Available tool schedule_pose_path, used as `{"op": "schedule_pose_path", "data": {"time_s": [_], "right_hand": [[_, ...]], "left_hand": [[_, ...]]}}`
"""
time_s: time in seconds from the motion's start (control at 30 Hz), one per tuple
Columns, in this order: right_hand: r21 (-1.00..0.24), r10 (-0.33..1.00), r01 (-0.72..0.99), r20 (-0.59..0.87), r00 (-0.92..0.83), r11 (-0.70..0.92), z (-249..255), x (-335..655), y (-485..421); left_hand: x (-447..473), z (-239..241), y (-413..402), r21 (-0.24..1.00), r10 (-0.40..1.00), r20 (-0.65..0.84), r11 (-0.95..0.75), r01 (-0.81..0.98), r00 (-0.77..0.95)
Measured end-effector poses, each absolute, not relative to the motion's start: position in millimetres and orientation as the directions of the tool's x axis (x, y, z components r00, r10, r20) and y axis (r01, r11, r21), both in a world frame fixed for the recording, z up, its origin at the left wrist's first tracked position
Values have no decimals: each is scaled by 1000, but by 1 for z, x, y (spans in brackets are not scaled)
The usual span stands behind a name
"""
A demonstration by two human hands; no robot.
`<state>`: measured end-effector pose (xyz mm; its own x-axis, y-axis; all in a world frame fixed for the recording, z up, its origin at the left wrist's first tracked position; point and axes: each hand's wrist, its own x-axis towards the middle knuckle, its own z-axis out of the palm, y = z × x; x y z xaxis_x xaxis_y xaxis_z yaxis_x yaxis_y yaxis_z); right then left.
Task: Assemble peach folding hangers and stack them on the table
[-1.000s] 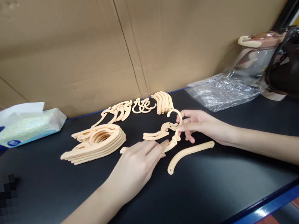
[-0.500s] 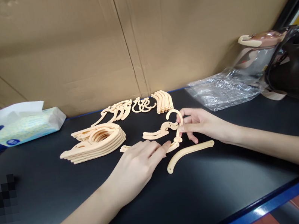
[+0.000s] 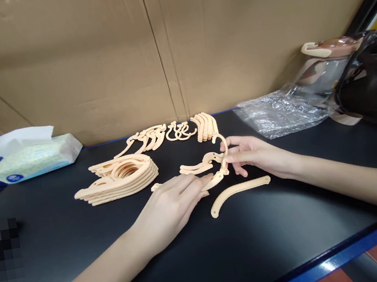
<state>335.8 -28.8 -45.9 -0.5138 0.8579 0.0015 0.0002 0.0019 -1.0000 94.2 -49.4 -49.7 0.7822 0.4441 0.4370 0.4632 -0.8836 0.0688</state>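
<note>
Between thumb and fingers, my right hand [image 3: 248, 154] pinches a cream plastic hanger hook [image 3: 224, 147]. The hook's lower end meets the end of a curved hanger arm [image 3: 212, 182]; whether the two are locked together I cannot tell. My left hand [image 3: 179, 197] is closed over that arm, covering most of its length. A loose hanger arm [image 3: 237, 192] lies on the black table just in front of the hook. Behind my fingers rests another piece made of short curved parts [image 3: 196, 166].
At the left sits a stack of folded hangers [image 3: 119, 179]. Along the back lie joined arms [image 3: 150, 137], loose hooks [image 3: 180, 131] and a row of arms [image 3: 205, 126]. A tissue pack [image 3: 35, 155] stands far left; a clear plastic bag [image 3: 280, 112], bottle [image 3: 321, 72] and black bag [image 3: 376, 82] are right.
The hook has turned slightly and its lower end has shifted a little up and left, with my right hand still pinching it. My left hand stays over the arm.
</note>
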Motion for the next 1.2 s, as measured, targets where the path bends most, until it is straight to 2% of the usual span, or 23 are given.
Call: {"op": "schedule_pose_path", "data": {"time_s": [0.27, 0.77, 1.0, 1.2], "right_hand": [[-1000, 822, -3, -5, -570, -8, -44, 333, -31], [-996, 886, 62, 24, -463, 59, -44, 329, -33], [-982, 876, 50, 138, -461, 181, -45, 328, -35], [-978, 894, 69, 152, -422, 199, -44, 327, -37]], "left_hand": [[96, -49, -51, 125, 471, 429, -876, 466, 771], [95, -50, -51, 24, 459, 423, -867, 497, 781], [96, -49, -50, -9, 466, 406, -858, 513, 787], [95, -49, -51, -13, 464, 419, -856, 516, 780]]}}
